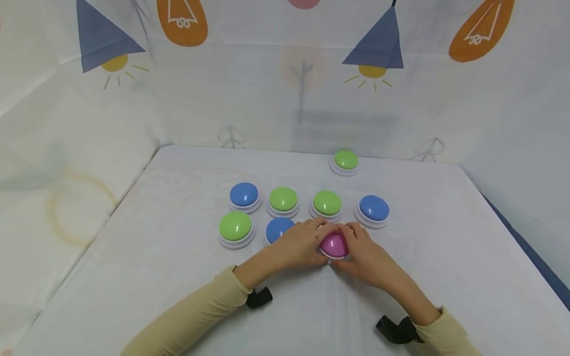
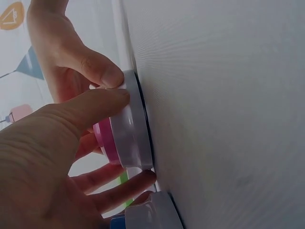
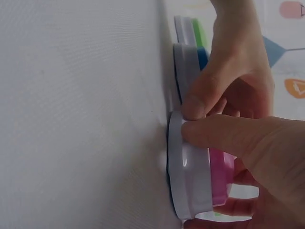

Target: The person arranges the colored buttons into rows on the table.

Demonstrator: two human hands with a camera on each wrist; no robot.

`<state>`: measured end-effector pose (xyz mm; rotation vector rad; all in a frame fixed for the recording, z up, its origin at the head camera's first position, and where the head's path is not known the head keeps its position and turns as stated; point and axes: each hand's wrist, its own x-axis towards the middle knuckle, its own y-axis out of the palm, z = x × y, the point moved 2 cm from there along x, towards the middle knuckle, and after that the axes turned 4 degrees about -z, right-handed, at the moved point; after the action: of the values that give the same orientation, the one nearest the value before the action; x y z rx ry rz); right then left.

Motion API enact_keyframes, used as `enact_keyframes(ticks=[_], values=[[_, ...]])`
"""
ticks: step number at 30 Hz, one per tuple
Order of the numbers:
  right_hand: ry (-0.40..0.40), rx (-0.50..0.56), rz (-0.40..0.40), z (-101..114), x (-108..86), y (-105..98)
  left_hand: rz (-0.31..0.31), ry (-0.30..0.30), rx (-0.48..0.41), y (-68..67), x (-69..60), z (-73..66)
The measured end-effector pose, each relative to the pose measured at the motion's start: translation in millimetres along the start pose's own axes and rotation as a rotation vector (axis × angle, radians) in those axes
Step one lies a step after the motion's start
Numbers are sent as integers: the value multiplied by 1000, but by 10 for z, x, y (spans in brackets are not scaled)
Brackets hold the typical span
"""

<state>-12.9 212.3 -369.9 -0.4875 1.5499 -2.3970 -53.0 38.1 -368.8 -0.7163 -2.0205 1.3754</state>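
A pink push button (image 1: 334, 244) with a round white base (image 2: 131, 129) is at the white tabletop, nearest me in the group. My left hand (image 1: 303, 244) grips its left side, and my right hand (image 1: 367, 254) grips the right. In the left wrist view both thumbs press side by side on the base's near edge, while the other fingers curl around the far side. Just left of it stands a blue push button (image 1: 278, 229), partly covered by my left hand. Behind my fingertips is a green push button (image 1: 327, 202).
Left of the hands are another green button (image 1: 235, 226) and a blue one (image 1: 244, 194). A green button (image 1: 283, 199) stands in the middle, a blue one (image 1: 374, 207) to the right. One more green button (image 1: 346, 159) is near the table's back edge, before a patterned cloth (image 1: 258, 99).
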Motion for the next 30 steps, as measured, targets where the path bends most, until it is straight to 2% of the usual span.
enact_keyframes(ticks=[16,26,30], values=[[27,59,89,-90,19,-63,2,34,29,3,-18,14],[4,50,37,-110,82,-228,-38,59,22,-111,9,32],[5,56,26,-124,111,-296,-78,62,6,-190,58,12]])
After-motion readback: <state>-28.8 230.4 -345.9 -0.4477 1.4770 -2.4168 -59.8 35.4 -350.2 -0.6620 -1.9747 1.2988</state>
